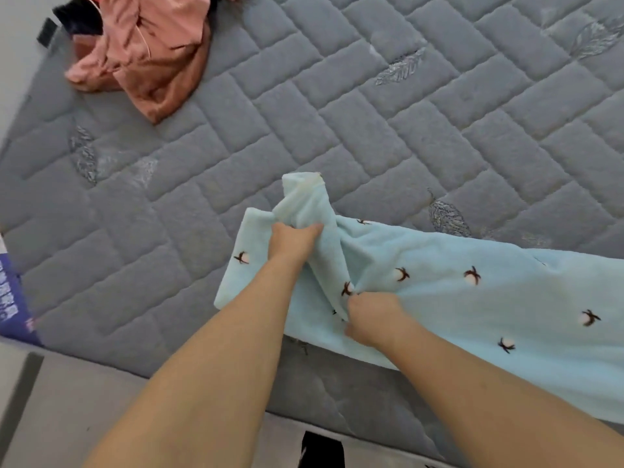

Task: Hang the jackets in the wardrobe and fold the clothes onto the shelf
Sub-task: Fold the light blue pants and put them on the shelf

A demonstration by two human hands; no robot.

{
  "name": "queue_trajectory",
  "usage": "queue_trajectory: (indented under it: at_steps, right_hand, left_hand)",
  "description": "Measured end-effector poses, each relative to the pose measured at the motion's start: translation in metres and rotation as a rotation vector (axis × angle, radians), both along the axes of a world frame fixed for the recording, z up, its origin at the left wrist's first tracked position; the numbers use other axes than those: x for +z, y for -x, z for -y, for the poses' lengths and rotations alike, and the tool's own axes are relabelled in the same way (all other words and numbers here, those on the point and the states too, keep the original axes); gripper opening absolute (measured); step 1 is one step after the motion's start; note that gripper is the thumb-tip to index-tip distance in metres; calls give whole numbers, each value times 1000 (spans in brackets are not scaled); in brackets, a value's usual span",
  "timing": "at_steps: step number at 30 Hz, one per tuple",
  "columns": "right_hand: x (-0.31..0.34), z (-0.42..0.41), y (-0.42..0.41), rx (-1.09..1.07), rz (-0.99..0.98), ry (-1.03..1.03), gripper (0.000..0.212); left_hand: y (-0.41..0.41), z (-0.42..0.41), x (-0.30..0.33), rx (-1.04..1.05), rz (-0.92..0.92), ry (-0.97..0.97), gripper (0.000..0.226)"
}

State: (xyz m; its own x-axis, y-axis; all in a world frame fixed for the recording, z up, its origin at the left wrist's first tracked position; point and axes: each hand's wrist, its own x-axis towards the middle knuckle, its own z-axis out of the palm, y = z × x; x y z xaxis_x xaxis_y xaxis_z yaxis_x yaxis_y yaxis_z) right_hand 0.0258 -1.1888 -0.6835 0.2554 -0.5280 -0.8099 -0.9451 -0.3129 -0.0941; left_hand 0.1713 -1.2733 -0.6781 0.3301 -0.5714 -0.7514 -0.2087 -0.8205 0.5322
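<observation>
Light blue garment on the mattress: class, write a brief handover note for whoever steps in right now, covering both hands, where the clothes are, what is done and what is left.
Left hand: gripping a bunched fold of the light blue garment.
Right hand: pinching the same garment nearer its front edge.
The garment lies spread at the near edge of the grey mattress, not yet folded.
A pink garment lies crumpled in the far left corner beside dark clothing.
Wardrobe and shelf are out of view.
Left: fold both, shelve them.
</observation>
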Motion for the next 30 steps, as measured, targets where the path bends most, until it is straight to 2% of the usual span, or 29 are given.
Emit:
queue_trajectory:
  at_steps: [1, 3, 4, 6, 8, 9, 11, 14, 17, 19, 21, 23, 24, 25, 26, 28, 30]
  right_hand:
    - [0, -1, -5, 22, -12, 40, 28]
    - [1, -3, -11, 24, -38, 56, 29]
    - [3, -4, -13, 30, -49, 34, 28]
    - [12, -5, -19, 79, -68, -42, 25]
    - [21, -10, -24, 153, -71, -113, 23]
    - [24, -12, -25, 192, -81, -135, 25]
    - [26, -16, -27, 251, -124, -162, 29]
    - [21, -16, -30, 252, -160, -200, 33]
    - [18, -1, -35, 177, -160, -280, 40]
    - [15, 17, -36, 38, -61, -319, 30]
    - [14, 43, -33, -253, 162, -167, 20]
    - [9, 69, -31, -410, 313, 203, 18]
    - [5, 79, -31, -395, 308, 350, 25]
    - [0, 87, -31, -359, 245, 392, 41]
    - [-3, 93, -33, -327, 159, 336, 59]
    - [-9, 100, -38, -275, 10, 181, 85]
    - [-11, 105, -43, -310, 7, 88, 87]
  left_hand:
    - [-5, 1, -5, 165, -86, 6, 52]
    - [-19, -1, -9, 387, -225, -9, 10]
    - [-27, -5, -7, 410, -278, -34, 7]
    - [-42, -14, -3, 281, -368, -108, 9]
    - [-52, -19, 1, 142, -415, -183, 36]
    - [-54, -20, -1, 152, -467, -183, 49]
    - [-47, -18, 1, 254, -492, -103, 56]
    - [-29, -11, 0, 252, -416, 33, 41]
    - [-52, -24, 3, 300, -391, 226, 20]
    - [-86, -55, -2, 333, -271, 248, 17]
    - [-117, -93, -11, 393, -150, 115, 17]
    - [-140, -121, -21, 327, 19, -38, 16]
    - [-147, -128, -28, 237, 123, -69, 17]
    - [-152, -129, -31, 142, 218, -55, 16]
    - [-153, -126, -33, 68, 282, -16, 19]
    - [-144, -112, -32, -55, 288, 18, 46]
    - [-129, -96, -31, -220, 275, -54, 67]
